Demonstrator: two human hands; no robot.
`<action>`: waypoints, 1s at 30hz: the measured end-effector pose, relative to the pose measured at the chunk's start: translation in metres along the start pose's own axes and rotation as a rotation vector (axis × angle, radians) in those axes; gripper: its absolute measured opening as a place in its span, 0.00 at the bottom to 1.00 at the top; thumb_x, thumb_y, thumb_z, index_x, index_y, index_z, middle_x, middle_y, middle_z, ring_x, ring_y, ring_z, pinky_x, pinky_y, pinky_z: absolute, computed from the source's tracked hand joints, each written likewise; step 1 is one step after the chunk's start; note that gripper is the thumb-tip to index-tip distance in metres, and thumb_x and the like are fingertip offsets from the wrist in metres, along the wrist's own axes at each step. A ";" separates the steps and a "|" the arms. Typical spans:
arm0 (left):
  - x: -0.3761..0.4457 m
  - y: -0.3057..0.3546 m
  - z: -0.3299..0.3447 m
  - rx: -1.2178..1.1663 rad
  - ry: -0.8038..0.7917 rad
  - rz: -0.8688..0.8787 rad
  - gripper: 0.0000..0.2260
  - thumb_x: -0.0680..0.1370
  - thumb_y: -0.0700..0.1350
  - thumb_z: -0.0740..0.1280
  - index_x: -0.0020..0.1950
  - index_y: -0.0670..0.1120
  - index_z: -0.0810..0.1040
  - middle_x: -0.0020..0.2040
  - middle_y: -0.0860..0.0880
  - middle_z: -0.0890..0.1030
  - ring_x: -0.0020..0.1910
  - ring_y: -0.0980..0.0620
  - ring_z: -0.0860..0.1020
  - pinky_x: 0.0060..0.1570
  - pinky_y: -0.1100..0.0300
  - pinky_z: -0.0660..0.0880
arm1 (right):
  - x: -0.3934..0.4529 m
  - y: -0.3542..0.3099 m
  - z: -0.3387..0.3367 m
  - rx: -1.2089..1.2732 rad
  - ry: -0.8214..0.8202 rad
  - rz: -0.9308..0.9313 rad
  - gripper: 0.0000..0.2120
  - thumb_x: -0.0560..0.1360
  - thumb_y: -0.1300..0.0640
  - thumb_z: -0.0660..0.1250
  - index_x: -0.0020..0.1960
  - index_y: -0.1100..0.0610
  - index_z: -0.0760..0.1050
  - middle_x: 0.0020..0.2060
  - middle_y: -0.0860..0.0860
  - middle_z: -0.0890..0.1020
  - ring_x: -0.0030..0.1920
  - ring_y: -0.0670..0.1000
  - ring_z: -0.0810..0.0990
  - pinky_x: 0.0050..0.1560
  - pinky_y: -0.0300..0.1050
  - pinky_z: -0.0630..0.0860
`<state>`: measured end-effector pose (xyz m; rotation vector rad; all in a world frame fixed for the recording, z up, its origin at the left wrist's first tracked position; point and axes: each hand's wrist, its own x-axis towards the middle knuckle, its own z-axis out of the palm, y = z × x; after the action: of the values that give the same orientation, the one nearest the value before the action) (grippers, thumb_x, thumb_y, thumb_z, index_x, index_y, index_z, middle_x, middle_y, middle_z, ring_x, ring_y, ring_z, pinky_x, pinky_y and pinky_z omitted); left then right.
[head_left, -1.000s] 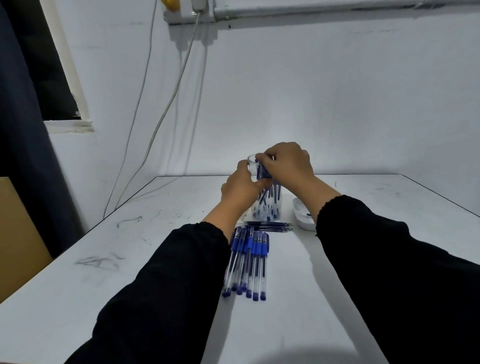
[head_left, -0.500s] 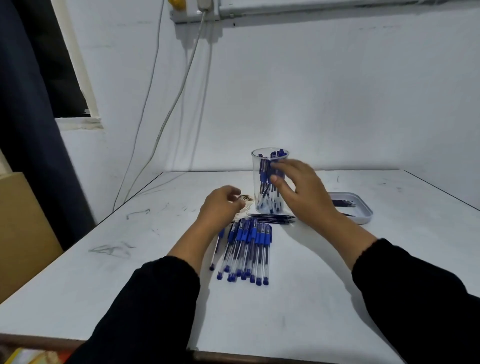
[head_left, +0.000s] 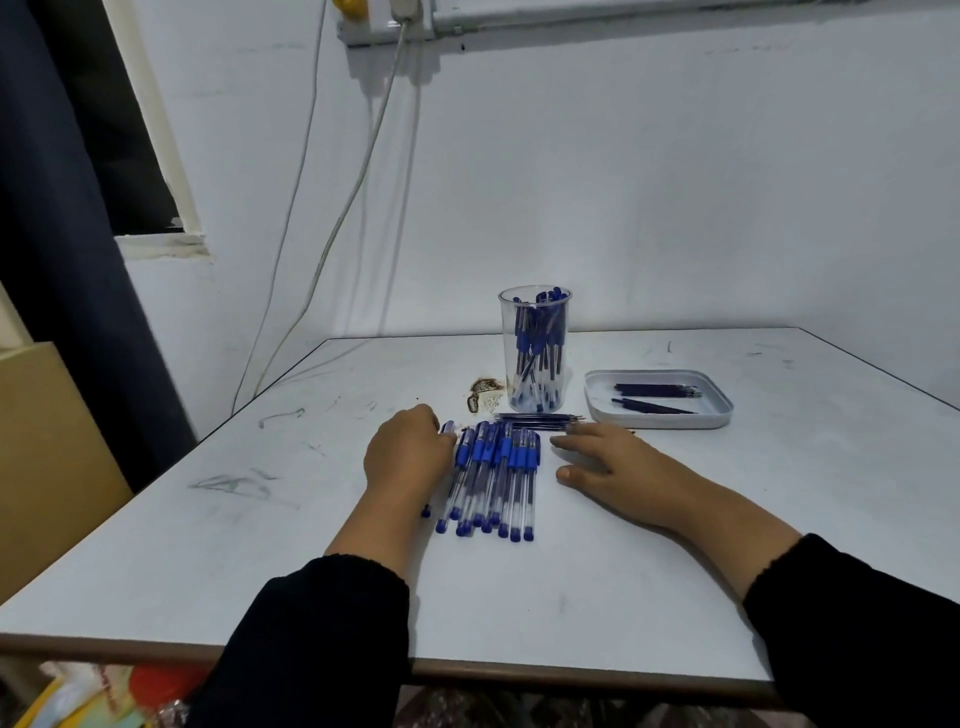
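Pens (head_left: 493, 478): row on bench (head_left: 260, 545), ready for picking.
Left hand (head_left: 408, 457): curled at row's left, grip unclear.
Right hand (head_left: 608, 465): flat, empty, beside row.

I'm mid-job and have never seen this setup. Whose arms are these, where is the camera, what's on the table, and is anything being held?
There is no machine here. These are a person's two bare hands in black sleeves, filmed by a camera worn on their head that looks forward and down. It is the only view.

On the white table lies a row of blue-capped pens. Behind the row stands a clear cup full of more pens, with a few loose dark refills in front of it. To the right is a white tray with more refills in it.

The left hand rests with curled fingers over the pen at the row's left edge; I cannot tell whether it grips that pen. The right hand lies flat on the table beside the row and holds nothing.
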<state>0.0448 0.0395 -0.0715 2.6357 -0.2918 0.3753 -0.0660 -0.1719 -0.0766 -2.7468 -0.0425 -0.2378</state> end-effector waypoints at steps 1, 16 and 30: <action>0.001 -0.001 0.001 0.025 -0.016 -0.007 0.12 0.79 0.52 0.62 0.48 0.44 0.75 0.43 0.47 0.79 0.42 0.47 0.76 0.38 0.57 0.71 | 0.000 -0.001 0.000 -0.009 -0.015 0.007 0.23 0.80 0.44 0.60 0.73 0.48 0.67 0.73 0.46 0.65 0.72 0.47 0.62 0.68 0.40 0.58; -0.002 0.000 -0.008 -0.014 0.040 0.070 0.08 0.78 0.45 0.62 0.46 0.43 0.77 0.41 0.45 0.77 0.39 0.45 0.75 0.35 0.58 0.68 | 0.000 -0.004 -0.003 -0.037 -0.049 0.020 0.21 0.80 0.44 0.60 0.70 0.48 0.70 0.70 0.47 0.69 0.70 0.47 0.65 0.69 0.44 0.63; -0.025 0.027 0.002 -0.025 0.151 0.794 0.10 0.80 0.49 0.63 0.58 0.48 0.78 0.47 0.50 0.80 0.42 0.48 0.77 0.36 0.54 0.73 | 0.005 -0.014 0.003 0.426 0.351 -0.041 0.09 0.78 0.53 0.65 0.57 0.47 0.80 0.48 0.40 0.81 0.49 0.36 0.77 0.48 0.30 0.68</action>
<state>0.0148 0.0187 -0.0694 2.3389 -1.2798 0.8007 -0.0611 -0.1576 -0.0731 -2.2503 -0.0489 -0.6392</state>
